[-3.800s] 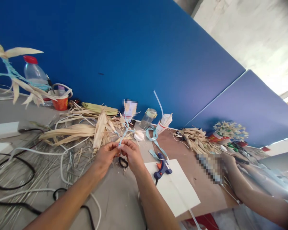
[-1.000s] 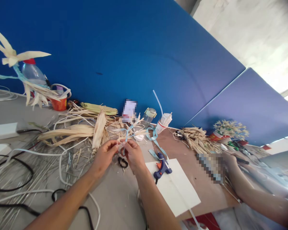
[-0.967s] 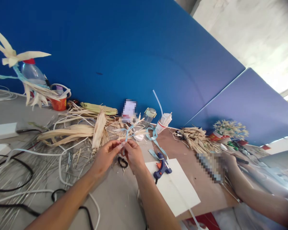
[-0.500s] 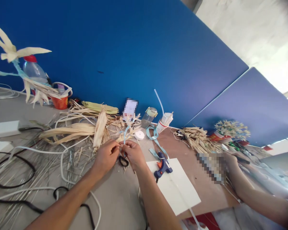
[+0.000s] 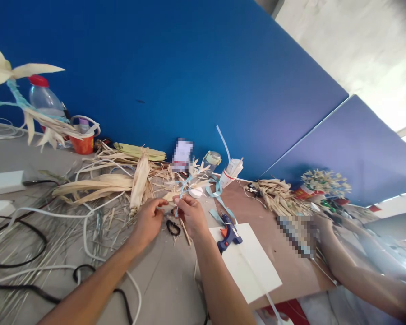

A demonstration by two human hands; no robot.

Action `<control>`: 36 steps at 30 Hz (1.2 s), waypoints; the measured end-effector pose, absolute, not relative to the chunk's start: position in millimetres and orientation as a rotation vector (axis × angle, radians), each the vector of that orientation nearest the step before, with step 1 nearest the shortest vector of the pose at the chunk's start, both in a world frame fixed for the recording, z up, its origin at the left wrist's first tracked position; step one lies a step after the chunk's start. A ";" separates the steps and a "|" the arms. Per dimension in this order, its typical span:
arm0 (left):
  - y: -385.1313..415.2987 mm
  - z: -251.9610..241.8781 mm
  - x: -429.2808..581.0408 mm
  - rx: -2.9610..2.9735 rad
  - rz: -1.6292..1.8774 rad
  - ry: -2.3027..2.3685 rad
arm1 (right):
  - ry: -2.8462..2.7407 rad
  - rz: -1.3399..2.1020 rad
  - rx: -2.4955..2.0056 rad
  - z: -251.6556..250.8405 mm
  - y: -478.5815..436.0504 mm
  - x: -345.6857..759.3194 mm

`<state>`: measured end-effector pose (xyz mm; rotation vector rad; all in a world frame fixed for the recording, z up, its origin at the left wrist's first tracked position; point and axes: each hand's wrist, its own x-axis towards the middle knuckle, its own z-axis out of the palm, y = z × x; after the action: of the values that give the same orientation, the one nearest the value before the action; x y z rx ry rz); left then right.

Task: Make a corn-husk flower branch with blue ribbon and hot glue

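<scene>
My right hand (image 5: 191,217) pinches the stem of a small corn-husk flower (image 5: 193,175) wound with light blue ribbon, holding it tilted up over the table. My left hand (image 5: 149,220) is just left of it, fingers pinched on the loose end of the blue ribbon (image 5: 176,208). A black ring (image 5: 173,228) lies on the grey table (image 5: 165,280) under my hands. A blue glue gun (image 5: 228,233) rests on a white sheet (image 5: 250,264) right of my right forearm.
Dried corn husks (image 5: 122,180) and white and black cables (image 5: 54,243) cover the left. A bottle (image 5: 45,101), an orange cup (image 5: 83,142), a jar (image 5: 210,163) stand along the blue partition (image 5: 189,67). Another person's hand (image 5: 323,230) works at the right near a husk pile (image 5: 279,198).
My hands have drawn slightly apart. The right hand tilted the husk flower to the right, and the left hand pulled the ribbon end leftward.
</scene>
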<state>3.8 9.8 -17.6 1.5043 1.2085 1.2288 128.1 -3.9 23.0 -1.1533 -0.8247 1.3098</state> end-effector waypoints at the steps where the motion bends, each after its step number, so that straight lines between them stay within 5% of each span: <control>1: 8.7 -17.1 4.8 1.451 1.200 1.156 | -0.835 1.291 -1.152 22.8 -3.8 128.3; 16: -4.1 0.4 6.6 0.952 1.022 0.804 | -0.880 1.123 -1.246 18.3 -0.8 132.8; 26: -4.1 -7.9 12.5 1.215 1.124 0.971 | -0.921 0.978 -1.319 12.8 1.3 136.1; 36: -3.0 0.0 2.7 0.538 0.818 0.533 | -0.844 1.416 -1.053 24.5 -4.0 134.6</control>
<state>2.7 -3.0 0.0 0.5377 0.5326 0.8179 134.6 -4.0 24.5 -1.0530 -0.8438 1.4161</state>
